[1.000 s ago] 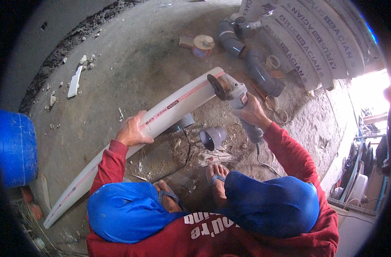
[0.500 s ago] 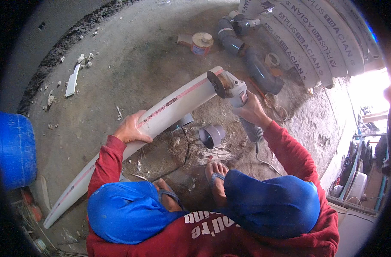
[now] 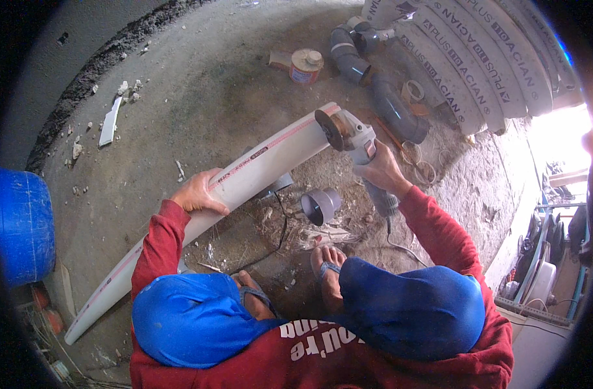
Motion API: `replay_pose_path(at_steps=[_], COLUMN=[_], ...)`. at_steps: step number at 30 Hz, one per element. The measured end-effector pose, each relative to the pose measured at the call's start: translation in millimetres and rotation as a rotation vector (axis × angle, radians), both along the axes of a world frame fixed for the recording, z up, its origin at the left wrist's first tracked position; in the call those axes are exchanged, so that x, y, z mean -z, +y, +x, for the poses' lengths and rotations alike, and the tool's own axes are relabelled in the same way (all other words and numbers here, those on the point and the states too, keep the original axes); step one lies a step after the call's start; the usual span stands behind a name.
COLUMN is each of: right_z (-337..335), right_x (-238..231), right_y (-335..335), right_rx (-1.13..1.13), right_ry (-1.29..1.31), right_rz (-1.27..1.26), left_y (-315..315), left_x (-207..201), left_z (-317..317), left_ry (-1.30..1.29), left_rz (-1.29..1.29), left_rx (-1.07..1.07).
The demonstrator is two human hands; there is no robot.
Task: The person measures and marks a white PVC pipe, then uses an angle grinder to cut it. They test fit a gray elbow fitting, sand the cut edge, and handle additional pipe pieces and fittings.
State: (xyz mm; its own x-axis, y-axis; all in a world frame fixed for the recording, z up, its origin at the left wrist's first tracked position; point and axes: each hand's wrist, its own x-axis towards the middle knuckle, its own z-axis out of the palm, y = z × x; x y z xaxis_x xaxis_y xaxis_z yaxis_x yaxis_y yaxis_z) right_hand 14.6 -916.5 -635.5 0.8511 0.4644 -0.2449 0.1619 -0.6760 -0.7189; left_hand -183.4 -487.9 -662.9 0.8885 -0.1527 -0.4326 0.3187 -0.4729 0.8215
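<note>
A long white plastic pipe (image 3: 270,165) with a red printed stripe slants from the lower left up to the middle. Wrapped over it partway along is my left hand (image 3: 202,194), thumb on the near side. My right hand (image 3: 382,170) grips an angle grinder (image 3: 360,141) by its body. The grinder's dark disc (image 3: 329,129) is at the pipe's far right end; whether it touches cannot be made out. Under the pipe sits a grey pipe piece (image 3: 280,184), partly hidden. Just right of it a short grey coupling (image 3: 321,205) lies on the ground.
Grey pipe fittings (image 3: 397,107) and a tin can (image 3: 306,67) stand beyond the grinder. Stacked white pipes (image 3: 478,71) fill the far right. A blue barrel (image 3: 24,227) stands at the left. The grinder's cord (image 3: 400,245) trails near my right foot (image 3: 327,262). Rubble lies far left.
The pipe has rolled slightly, its red stripe shifting toward the far side. The grinder has tilted a little, and its disc shows more of its face. Both hands keep their hold.
</note>
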Motion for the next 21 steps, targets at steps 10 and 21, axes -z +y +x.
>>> replay_pose_path(at_steps=[10,21], right_z=[-1.8,-6.5], right_x=[-2.0,-7.4], right_y=[0.8,2.7], right_rx=[0.016,0.028], right_ry=[-0.006,-0.016], right_rz=[-0.002,-0.025], left_y=[6.3,12.9], left_x=[-0.2,8.7], left_z=[4.0,7.2], left_ry=[0.078,0.185], left_rz=[-0.072,-0.229], left_rx=[0.002,0.026])
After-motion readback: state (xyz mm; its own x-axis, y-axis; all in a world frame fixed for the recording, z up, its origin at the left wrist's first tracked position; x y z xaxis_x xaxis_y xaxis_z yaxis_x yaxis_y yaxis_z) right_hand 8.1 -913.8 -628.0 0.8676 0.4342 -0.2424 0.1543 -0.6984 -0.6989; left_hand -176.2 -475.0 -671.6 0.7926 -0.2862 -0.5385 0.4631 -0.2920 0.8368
